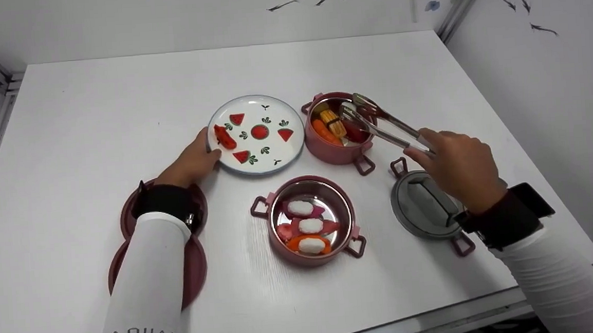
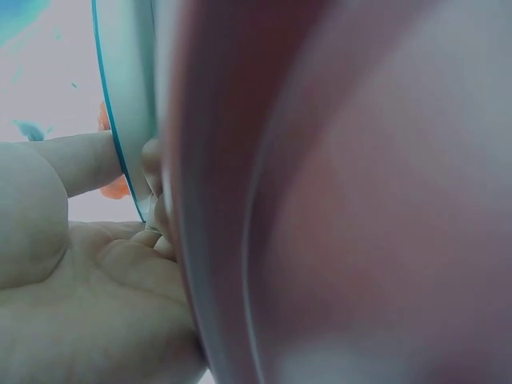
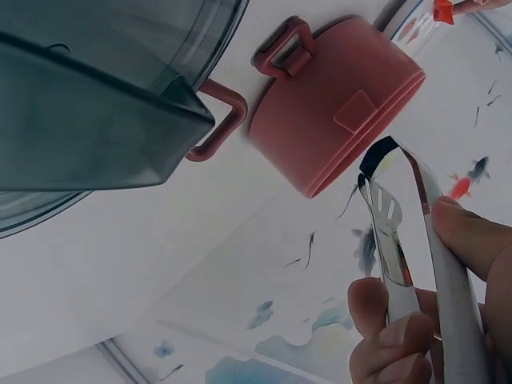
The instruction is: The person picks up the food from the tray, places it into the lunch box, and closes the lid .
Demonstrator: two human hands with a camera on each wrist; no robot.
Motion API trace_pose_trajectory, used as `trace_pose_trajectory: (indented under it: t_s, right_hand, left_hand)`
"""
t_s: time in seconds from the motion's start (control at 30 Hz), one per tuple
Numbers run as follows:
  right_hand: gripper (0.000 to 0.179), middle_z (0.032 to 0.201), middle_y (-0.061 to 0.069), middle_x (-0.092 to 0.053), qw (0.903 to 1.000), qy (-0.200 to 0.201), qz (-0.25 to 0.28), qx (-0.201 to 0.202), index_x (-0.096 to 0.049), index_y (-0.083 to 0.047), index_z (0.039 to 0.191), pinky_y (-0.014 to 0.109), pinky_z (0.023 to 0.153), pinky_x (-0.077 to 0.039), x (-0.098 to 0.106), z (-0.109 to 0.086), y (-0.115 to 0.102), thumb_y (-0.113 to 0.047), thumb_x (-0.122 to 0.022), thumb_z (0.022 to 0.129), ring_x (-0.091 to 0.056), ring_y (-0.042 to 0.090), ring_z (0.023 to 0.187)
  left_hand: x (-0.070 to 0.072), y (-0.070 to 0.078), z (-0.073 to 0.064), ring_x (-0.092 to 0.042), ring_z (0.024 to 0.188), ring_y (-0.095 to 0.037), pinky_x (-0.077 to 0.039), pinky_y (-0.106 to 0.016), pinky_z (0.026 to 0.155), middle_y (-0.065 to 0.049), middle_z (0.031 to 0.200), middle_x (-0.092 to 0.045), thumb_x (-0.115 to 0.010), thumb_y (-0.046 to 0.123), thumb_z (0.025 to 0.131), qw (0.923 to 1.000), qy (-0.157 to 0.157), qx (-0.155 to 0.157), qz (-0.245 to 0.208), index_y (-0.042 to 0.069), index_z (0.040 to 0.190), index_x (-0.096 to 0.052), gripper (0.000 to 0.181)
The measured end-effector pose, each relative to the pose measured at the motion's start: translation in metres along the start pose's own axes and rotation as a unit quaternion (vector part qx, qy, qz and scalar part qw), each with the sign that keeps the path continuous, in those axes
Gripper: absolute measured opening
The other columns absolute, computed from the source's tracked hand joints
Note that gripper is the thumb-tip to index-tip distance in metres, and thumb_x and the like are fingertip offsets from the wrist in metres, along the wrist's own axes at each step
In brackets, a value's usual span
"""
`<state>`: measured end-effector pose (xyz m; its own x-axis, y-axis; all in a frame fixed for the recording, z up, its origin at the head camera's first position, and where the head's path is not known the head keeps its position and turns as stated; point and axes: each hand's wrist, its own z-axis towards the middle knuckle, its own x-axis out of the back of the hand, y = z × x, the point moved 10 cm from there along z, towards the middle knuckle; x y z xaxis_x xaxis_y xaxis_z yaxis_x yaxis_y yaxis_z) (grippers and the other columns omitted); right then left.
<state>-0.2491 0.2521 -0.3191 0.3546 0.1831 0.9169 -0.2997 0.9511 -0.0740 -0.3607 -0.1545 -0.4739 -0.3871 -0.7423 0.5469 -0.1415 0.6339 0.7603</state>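
Observation:
My left hand (image 1: 193,160) grips the left rim of a white plate (image 1: 270,160) with a watermelon pattern, thumb on top and fingers below. A red toy food piece (image 1: 224,137) lies near the plate's left edge. My right hand (image 1: 458,164) holds metal tongs (image 1: 390,137), with fingers and thumb wrapped around the two arms. The tong tips are over the mouth of the far pink pot (image 1: 334,154), apart from each other in the head view. Inside that pot lie toy foods, among them a yellow piece with a dark band (image 1: 332,123) and an orange piece (image 1: 325,133).
A nearer pink pot (image 1: 307,261) holds several toy sushi pieces (image 1: 310,226). The dark see-through lid (image 1: 425,205) sits on the table below my right hand. Two dark red round pieces (image 1: 195,270) are partly hidden under my left forearm. White walls border the table.

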Motion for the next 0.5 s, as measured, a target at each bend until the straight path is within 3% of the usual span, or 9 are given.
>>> trace_pose_trajectory:
  t_s: [0.33,0.5]
  right_hand:
    - [0.042,0.078,0.019,-0.071,0.9998,0.018,0.006,0.008,-0.069,-0.001,0.115,0.044,0.042,-0.045,0.002,0.009,-0.012,-0.033,-0.076,0.089,-0.063,0.032,0.057]
    - [0.042,0.078,0.014,-0.071,0.9989,-0.034,0.033,0.007,-0.069,-0.006,0.119,0.042,0.047,-0.047,-0.018,0.023,-0.038,-0.038,-0.073,0.090,-0.062,0.028,0.060]
  left_hand:
    - [0.002,0.001,-0.002,-0.012,0.155,-0.028,-0.009,-0.045,0.127,-0.013,0.167,-0.018,-0.040,0.018,0.105,1.0000,0.000,0.006,0.003,0.013,0.162,-0.004,0.067]
    - [0.001,0.002,-0.004,-0.012,0.155,-0.028,-0.009,-0.045,0.127,-0.012,0.167,-0.019,-0.040,0.019,0.105,0.9999,0.000,0.010,0.006,0.014,0.162,-0.005,0.067]
